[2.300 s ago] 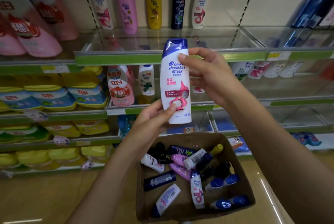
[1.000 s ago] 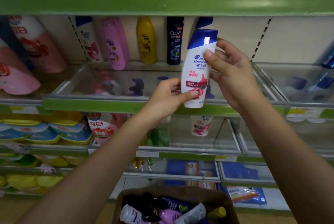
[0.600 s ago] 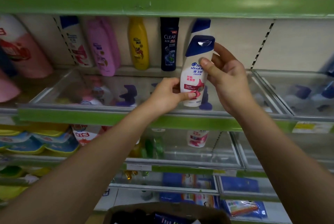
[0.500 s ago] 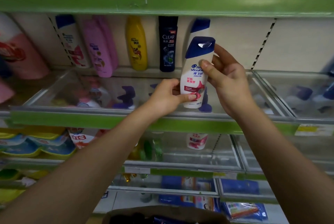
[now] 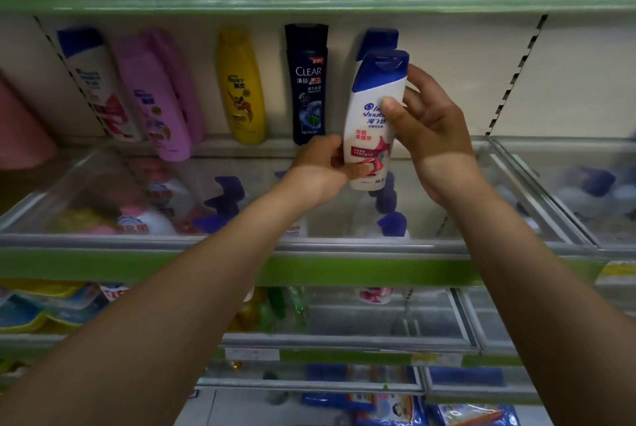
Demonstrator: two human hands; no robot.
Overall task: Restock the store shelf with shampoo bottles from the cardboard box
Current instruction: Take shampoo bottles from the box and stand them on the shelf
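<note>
- Right hand (image 5: 430,129), centre-right of frame: thumb pressed across the label, fingers wrapped round the back of the white shampoo bottle (image 5: 373,122). Firm wrap on the upper body.
- Left hand (image 5: 323,164), centre: pinches the bottle's lower edge, thumb on the front near the base, fingers curled behind.
- Bottle: upright, blue cap up, label facing out, held above the clear shelf tray (image 5: 241,239). Base looks not yet seated; hard to tell exactly.
- Just behind it, a matching blue-capped bottle (image 5: 378,41) stands at the back wall; only its cap shows.
- Left of that along the back row: dark CLEAR bottle (image 5: 308,85), yellow bottle (image 5: 242,88), pink bottle (image 5: 161,95).
- Cardboard box: not in frame.
- Risks, my read:
  - Push too far back and it knocks the rear bottle over, possibly the CLEAR one beside it.
  - Tall narrow body; release before the base sits flat and it tips forward over the tray lip.
  - Left fingers under the base may get trapped or drag the bottle off line on withdrawal.
</note>
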